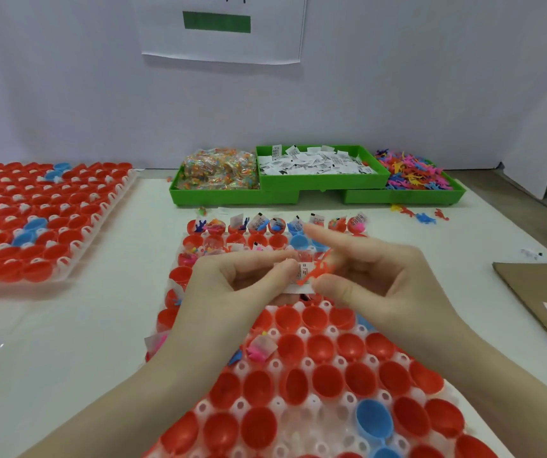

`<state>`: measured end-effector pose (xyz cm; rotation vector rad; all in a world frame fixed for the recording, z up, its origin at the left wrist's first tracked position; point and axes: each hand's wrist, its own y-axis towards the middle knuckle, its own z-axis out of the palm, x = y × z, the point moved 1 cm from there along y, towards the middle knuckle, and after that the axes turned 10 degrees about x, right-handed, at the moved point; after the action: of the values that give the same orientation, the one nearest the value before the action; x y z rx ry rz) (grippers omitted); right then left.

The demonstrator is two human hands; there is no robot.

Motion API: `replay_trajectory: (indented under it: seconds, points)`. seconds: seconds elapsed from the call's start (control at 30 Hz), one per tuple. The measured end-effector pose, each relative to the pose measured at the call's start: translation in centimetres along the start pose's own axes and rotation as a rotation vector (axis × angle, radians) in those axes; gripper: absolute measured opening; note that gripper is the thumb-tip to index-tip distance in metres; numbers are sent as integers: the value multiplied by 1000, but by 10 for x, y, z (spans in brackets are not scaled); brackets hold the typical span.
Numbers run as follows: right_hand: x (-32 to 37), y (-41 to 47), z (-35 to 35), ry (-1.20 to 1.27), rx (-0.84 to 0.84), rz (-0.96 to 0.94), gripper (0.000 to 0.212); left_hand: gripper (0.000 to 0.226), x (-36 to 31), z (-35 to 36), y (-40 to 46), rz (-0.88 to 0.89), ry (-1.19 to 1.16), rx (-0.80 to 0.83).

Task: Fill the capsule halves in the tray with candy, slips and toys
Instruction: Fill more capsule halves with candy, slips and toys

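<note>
A clear tray [335, 332] of red and blue capsule halves lies in front of me. The far rows hold candy, slips and toys; the near halves [326, 380] are bare inside. Above the tray's middle, my left hand [232, 279] pinches a white paper slip [302, 272] together with a small clear packet. My right hand [374, 279] pinches an orange toy figure [320, 271] between thumb and fingers, touching the slip, with its index finger stretched out.
Green bins stand at the back: candy packets [219, 171], white slips [315, 163], coloured toy figures [414, 171]. A few toys [424, 218] lie loose before them. A second tray [44, 219] of capsule halves sits at left. Cardboard [543, 305] with a slip lies at right.
</note>
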<state>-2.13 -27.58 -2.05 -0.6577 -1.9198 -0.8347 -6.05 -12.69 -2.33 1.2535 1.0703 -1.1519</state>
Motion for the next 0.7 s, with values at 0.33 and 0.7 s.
replay_trajectory:
  seconds: [0.33,0.7]
  points:
    - [12,0,-3,193,-180,60,24,29,1,5,-3,3,-229,42]
    - [-15,9,6,223,60,343,19,16,26,-19,-1,67,238,-16]
